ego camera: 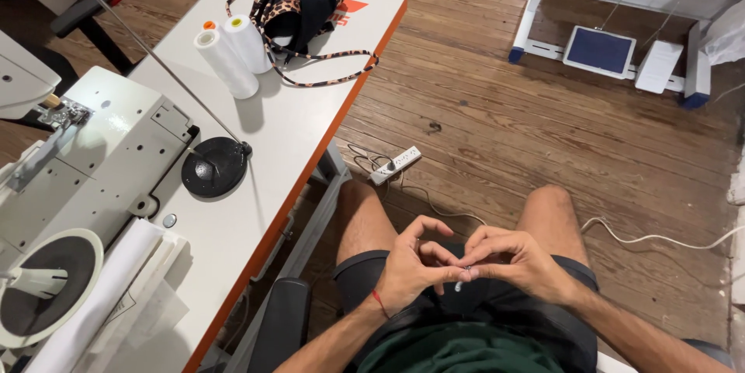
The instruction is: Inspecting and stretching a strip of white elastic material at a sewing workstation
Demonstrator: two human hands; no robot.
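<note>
Even, bright indoor light; soft shadows beside thread cones (233, 51); sharp focus; wide-angle bending at edges.

**Wood, laminate, cloth and plastic around my lap**

Between the fingertips of my left hand (410, 268) and right hand (516, 263) I pinch a tiny white piece (459, 285), too small to tell its material. A thin red thread band (379, 303) circles my left wrist. My shorts (497, 307) are dark, matt cloth. The table (287, 140) has a smooth white laminate top with an orange edge. On it stand two white thread cones (231, 53), softly fibrous, and a leopard-print cloth garment (304, 6). The sewing machine (85, 163) looks like painted metal, satin grey. The floor (504, 124) is worn, matt wooden planks. The power strip (396, 164) is white plastic.
</note>
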